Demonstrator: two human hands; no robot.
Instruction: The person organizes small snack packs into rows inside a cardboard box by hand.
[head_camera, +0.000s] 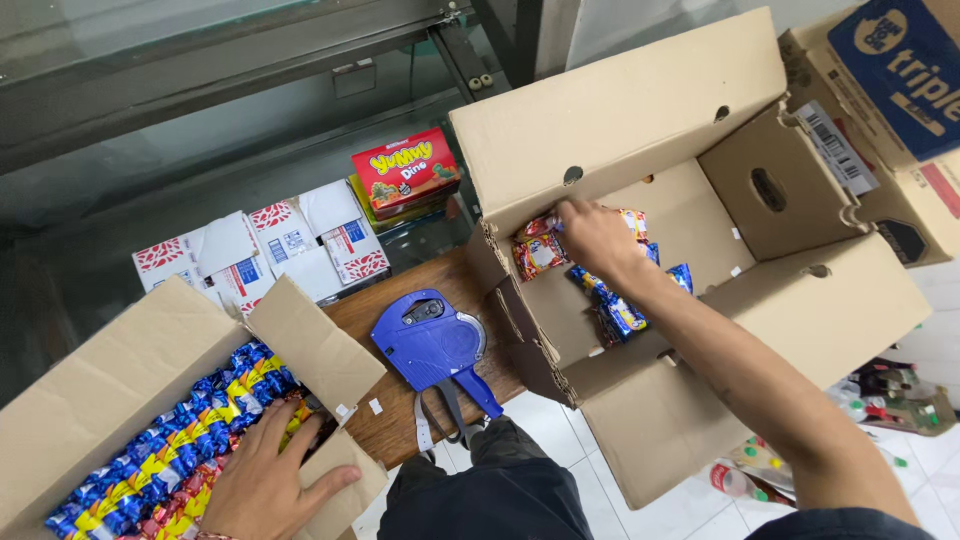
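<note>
Price gun (435, 345) on table (385, 420), between left box (100, 400) and right box (700, 300)

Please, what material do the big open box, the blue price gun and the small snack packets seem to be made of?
Box: brown corrugated cardboard, matte; fluted edges show. Price gun: probably hard plastic, smooth with slight sheen. Snack packets under the right hand: likely thin plastic film, glossy and crinkled.

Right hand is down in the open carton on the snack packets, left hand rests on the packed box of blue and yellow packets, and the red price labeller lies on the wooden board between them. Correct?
Not quite: the price labeller is blue, not red, as the head view shows. The rest holds: the right hand is in the open carton on the snack packets, and the left hand rests on the packed box.
</note>
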